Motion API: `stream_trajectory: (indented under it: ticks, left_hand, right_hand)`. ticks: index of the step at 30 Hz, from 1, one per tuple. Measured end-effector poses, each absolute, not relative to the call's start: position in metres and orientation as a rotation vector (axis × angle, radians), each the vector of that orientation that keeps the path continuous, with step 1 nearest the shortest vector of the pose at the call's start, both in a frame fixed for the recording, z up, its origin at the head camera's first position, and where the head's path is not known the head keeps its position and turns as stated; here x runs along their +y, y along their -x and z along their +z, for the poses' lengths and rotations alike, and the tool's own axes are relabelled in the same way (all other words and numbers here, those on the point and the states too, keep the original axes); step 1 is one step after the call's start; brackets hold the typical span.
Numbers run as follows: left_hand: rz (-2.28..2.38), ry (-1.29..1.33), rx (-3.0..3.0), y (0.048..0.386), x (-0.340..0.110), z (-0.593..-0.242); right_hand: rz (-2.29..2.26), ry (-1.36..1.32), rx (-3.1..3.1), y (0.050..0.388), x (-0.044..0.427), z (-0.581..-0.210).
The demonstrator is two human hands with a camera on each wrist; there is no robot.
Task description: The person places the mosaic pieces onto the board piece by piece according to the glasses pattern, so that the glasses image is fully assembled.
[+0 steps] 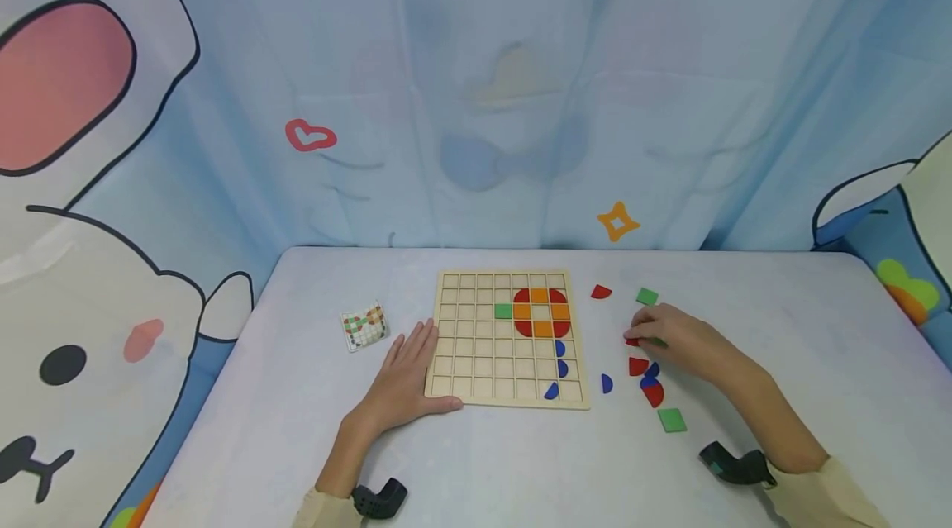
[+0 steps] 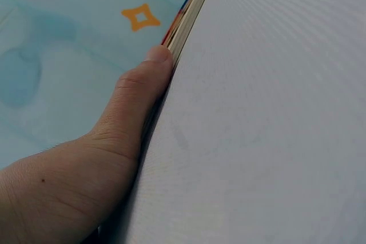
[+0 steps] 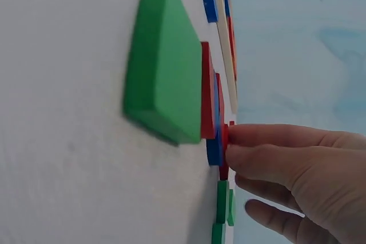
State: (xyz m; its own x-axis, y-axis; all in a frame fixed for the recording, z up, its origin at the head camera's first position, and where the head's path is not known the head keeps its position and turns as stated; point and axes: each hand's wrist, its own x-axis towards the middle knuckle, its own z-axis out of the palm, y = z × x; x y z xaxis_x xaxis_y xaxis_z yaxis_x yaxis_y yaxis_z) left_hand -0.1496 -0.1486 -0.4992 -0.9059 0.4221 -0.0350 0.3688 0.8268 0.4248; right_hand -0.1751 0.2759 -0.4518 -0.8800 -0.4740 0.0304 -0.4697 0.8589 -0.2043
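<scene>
A wooden grid board (image 1: 476, 359) lies on the table, bearing red quarter pieces and orange squares in a ring, a green square (image 1: 503, 311) and several blue half-rounds (image 1: 551, 391). My left hand (image 1: 405, 375) rests flat at its lower left corner, thumb along the front edge; the left wrist view shows the thumb (image 2: 131, 107) against that edge. Right of the board, my right hand (image 1: 680, 338) is over loose pieces, its fingertips at a red piece (image 1: 632, 342). In the right wrist view, the right hand's (image 3: 297, 170) thumb and index finger meet beside red pieces; whether they grip one is unclear.
A small pattern card (image 1: 364, 326) lies left of the board. Loose on the right are green squares (image 1: 672, 420), red quarters (image 1: 602, 292) and blue half-rounds (image 1: 606, 383). A patterned curtain (image 1: 491, 98) hangs behind the table.
</scene>
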Motion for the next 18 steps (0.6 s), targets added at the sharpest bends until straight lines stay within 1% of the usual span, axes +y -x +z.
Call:
stream_trajectory:
  ticks: [18]
  left_hand:
    - [0.649,-0.660,2.891,0.1487,-0.1488,-0.4973]
  right_hand:
    - [-0.294,0.632,2.996,0.1739,0.2655,-0.4505]
